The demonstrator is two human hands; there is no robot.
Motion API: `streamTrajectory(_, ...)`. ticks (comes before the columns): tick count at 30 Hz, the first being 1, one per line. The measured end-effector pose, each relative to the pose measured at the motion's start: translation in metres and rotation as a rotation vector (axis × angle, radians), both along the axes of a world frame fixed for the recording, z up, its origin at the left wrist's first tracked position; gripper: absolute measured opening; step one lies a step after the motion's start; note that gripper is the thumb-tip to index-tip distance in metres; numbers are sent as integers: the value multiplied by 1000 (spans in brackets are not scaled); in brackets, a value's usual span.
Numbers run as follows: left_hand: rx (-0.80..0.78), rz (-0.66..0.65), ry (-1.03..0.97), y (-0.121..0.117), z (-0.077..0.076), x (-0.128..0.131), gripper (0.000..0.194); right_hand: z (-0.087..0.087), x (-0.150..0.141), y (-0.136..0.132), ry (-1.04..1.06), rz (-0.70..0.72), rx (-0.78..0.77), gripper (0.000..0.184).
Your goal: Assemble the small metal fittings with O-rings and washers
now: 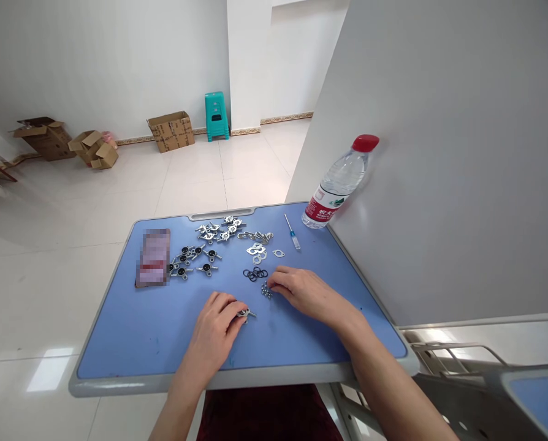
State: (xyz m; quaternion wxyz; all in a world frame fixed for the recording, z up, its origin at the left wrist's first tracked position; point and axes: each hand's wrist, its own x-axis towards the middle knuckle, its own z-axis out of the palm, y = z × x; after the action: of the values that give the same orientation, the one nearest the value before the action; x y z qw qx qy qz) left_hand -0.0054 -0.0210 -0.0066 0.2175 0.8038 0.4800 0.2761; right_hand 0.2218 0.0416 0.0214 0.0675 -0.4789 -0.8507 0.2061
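My left hand (pixel 216 323) is closed on a small metal fitting (pixel 246 313) with a thin stem sticking out to the right, low over the blue table. The fingers cover much of that fitting. My right hand (pixel 296 286) reaches in with its fingertips pinched together at the edge of a little pile of screws (pixel 266 290); whatever is between them is hidden. Just beyond the screws lie several black rubber rings (pixel 255 274). Flat oval metal plates (pixel 257 249) form a loose heap behind the rings, and a single plate (pixel 278 253) lies beside them.
Fittings with black centres (pixel 206 268) lie at left, near a pixelated phone-like rectangle (pixel 153 257). More metal fittings (pixel 230 228) sit at the back. A screwdriver (pixel 293 233) and water bottle (pixel 338 184) are at back right, by a grey partition (pixel 449 165).
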Motion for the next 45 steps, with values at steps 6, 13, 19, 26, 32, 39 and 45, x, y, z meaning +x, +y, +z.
streamTrajectory(6, 5, 6, 6, 0, 1, 0, 17, -1, -2, 0, 7, -32, -4, 23)
streamTrajectory(13, -13, 16, 26, 0, 4, 2, 16, -1, -16, -12, 293, 45, -52, 10)
streamTrajectory(19, -69, 55, 50, 1, 8, 4, 12, -10, -32, -20, 369, 155, -25, 10)
streamTrajectory(26, -107, 60, 78, 2, 12, 6, 9, -16, -35, -19, 302, 189, 21, 15)
streamTrajectory(32, -128, 72, 70, 3, 14, 7, 8, -10, -38, -17, 292, 181, -26, 16)
streamTrajectory(39, -175, 70, 62, 5, 13, 6, 9, -8, -39, -15, 412, 131, -133, 17)
streamTrajectory(45, -168, 67, 18, 5, 12, 5, 8, -13, -36, -11, 497, -29, -345, 13)
